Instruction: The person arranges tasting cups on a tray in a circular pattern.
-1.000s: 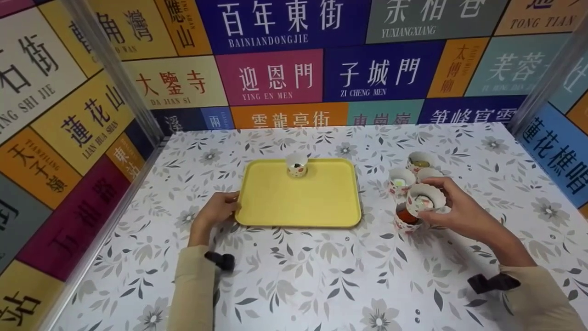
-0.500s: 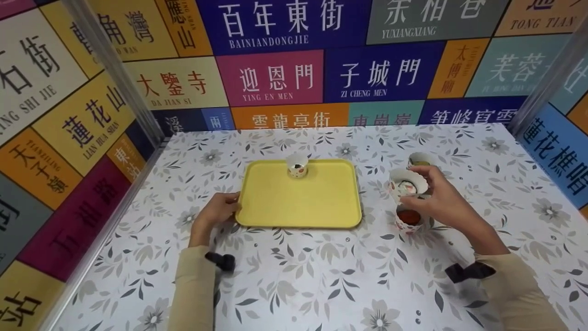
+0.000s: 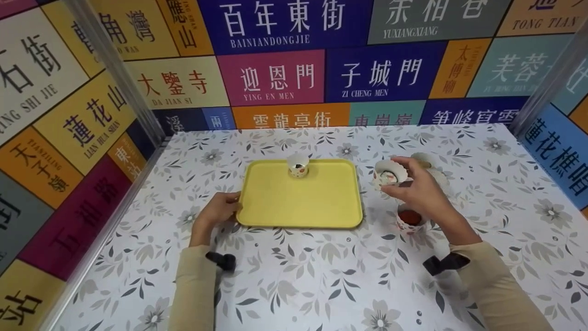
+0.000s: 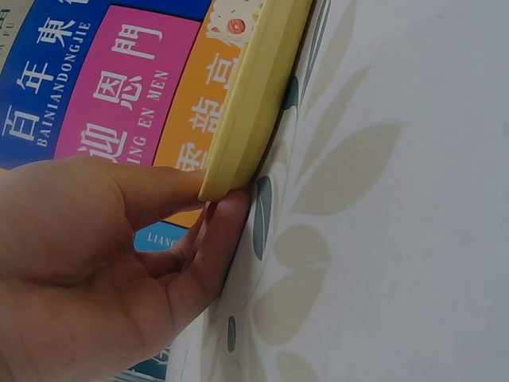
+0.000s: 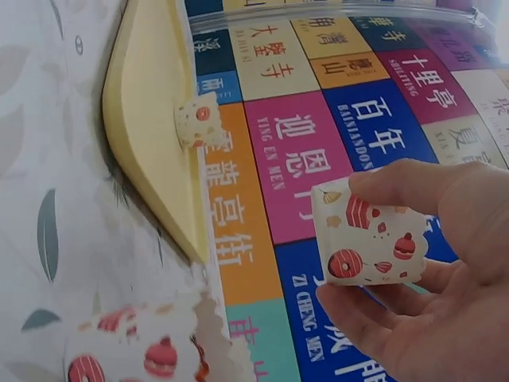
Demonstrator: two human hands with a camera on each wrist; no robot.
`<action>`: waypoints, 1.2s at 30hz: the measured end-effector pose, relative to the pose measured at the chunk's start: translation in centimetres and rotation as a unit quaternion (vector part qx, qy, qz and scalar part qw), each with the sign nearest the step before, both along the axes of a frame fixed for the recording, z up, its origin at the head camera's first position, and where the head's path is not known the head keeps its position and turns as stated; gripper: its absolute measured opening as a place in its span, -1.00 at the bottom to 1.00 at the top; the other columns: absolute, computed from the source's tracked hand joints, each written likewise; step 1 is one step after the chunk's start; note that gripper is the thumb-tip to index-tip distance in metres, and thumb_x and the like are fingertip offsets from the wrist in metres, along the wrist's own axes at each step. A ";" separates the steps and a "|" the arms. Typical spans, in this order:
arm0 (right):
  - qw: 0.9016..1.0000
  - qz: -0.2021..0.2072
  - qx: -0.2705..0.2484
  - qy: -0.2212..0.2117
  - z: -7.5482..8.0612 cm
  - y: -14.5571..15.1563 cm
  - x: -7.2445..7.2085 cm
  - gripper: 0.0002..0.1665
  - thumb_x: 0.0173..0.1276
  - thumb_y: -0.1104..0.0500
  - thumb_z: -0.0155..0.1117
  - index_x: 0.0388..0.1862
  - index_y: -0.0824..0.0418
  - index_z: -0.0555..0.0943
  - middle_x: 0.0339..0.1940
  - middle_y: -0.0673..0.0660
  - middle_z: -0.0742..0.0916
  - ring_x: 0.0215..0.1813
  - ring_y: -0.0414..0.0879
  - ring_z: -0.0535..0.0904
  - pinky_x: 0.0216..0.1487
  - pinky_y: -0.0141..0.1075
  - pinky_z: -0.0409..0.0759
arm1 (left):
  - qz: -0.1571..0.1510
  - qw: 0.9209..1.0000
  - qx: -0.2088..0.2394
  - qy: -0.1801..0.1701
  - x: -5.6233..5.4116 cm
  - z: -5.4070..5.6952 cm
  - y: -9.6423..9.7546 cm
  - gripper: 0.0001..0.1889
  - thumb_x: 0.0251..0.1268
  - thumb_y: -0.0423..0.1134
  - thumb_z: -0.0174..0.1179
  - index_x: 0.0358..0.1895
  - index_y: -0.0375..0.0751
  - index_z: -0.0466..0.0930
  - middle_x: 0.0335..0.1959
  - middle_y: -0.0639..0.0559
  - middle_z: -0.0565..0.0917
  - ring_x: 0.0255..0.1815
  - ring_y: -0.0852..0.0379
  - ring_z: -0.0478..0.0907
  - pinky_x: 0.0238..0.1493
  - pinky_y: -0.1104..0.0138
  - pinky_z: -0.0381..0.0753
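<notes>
My left hand [image 3: 217,214] pinches the left edge of a yellow tray [image 3: 298,202], thumb on the rim and fingers at its underside in the left wrist view. On the tray's far side stands a small paper baking cup [image 3: 298,172] with something dark inside. My right hand [image 3: 425,195] grips another paper baking cup [image 5: 372,235], printed with red sweets, between thumb and fingers. It hangs just right of the tray; something pale with a dark edge lies in it. Below my right hand stands a baking cup with red contents [image 3: 409,220].
Behind my right hand, two more baking cups show in part: one at the back [image 3: 421,161] and a pale one [image 3: 439,178]. A flowered cloth [image 3: 294,285] covers the table. Walls of coloured street-name panels [image 3: 275,76] rise behind and at both sides.
My right hand has carried its baking cup leftward and away from me, from over the group of cups towards the tray. The left hand and the tray have stayed in place.
</notes>
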State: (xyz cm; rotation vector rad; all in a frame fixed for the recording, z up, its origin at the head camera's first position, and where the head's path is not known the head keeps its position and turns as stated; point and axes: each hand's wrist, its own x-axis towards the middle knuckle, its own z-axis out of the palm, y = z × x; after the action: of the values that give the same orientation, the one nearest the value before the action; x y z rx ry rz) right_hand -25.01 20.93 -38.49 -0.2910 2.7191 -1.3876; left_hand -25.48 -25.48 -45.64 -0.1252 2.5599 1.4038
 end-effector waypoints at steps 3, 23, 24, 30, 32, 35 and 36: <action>0.999 0.000 0.034 0.013 -0.2 -0.9 -0.1 -0.06 0.35 0.02 0.39 0.60 0.07 0.17 0.52 0.33 0.37 0.18 0.21 0.59 -0.06 -0.23 0.66 | -0.002 1.000 -0.001 0.000 0.0 0.0 0.0 -0.53 0.49 -0.41 0.01 0.43 -0.28 0.38 0.07 -0.34 0.70 -0.36 0.22 0.64 -0.30 0.38 0.66; 0.999 0.012 0.034 0.041 -1.6 -6.5 -2.4 -0.13 0.31 0.16 0.41 0.53 0.19 0.25 0.48 0.33 0.42 0.15 0.23 0.64 0.15 0.03 0.62 | -0.017 1.000 0.007 0.019 0.0 -0.4 -0.2 -0.54 0.49 -0.43 0.00 0.41 -0.30 0.40 0.01 -0.38 0.71 -0.42 0.22 0.62 -0.36 0.39 0.63; 0.999 0.013 0.033 0.039 -1.8 -6.8 -2.5 -0.13 0.31 0.15 0.41 0.53 0.19 0.24 0.48 0.34 0.42 0.14 0.23 0.64 0.14 0.03 0.62 | -0.016 1.000 0.005 0.019 0.0 -0.4 -0.2 -0.54 0.50 -0.42 0.01 0.41 -0.29 0.40 -0.01 -0.37 0.72 -0.44 0.22 0.61 -0.37 0.40 0.62; 0.999 0.006 0.041 0.027 -2.6 -8.1 -3.3 -0.12 0.32 0.10 0.41 0.54 0.16 0.24 0.50 0.30 0.41 0.08 0.19 0.64 0.08 0.00 0.62 | -0.017 1.000 -0.003 0.022 -0.1 -0.4 -0.1 -0.54 0.49 -0.42 0.01 0.41 -0.31 0.39 -0.05 -0.34 0.73 -0.44 0.23 0.60 -0.37 0.40 0.61; 0.998 0.008 0.053 0.030 -2.9 -8.5 -3.5 -0.12 0.32 0.10 0.41 0.54 0.18 0.25 0.50 0.30 0.42 0.12 0.19 0.61 0.11 0.01 0.59 | -0.019 1.000 -0.004 0.023 -0.1 -0.4 -0.1 -0.54 0.49 -0.42 0.01 0.41 -0.32 0.39 -0.06 -0.34 0.73 -0.43 0.23 0.61 -0.36 0.39 0.62; 0.997 0.017 0.066 0.037 -3.2 -9.2 -3.9 -0.12 0.31 0.11 0.43 0.53 0.22 0.25 0.47 0.31 0.44 0.25 0.21 0.54 0.23 0.06 0.52 | -0.019 1.000 -0.007 0.021 -0.1 -0.4 -0.1 -0.54 0.50 -0.41 0.01 0.41 -0.32 0.39 -0.06 -0.33 0.73 -0.43 0.22 0.61 -0.36 0.39 0.62; 0.997 0.019 0.068 0.037 -3.3 -9.5 -4.0 -0.12 0.30 0.12 0.43 0.52 0.24 0.26 0.47 0.31 0.44 0.31 0.22 0.50 0.28 0.07 0.50 | -0.020 1.000 -0.008 0.020 -0.1 -0.3 -0.1 -0.54 0.50 -0.41 0.00 0.42 -0.32 0.39 -0.05 -0.33 0.73 -0.43 0.22 0.61 -0.35 0.39 0.63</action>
State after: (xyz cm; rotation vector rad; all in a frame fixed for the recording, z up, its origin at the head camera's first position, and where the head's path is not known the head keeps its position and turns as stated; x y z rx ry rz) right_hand -28.97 11.48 -41.76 -0.3906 2.8352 -1.1977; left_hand -25.57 -25.59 -45.98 -0.0490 2.5907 1.3851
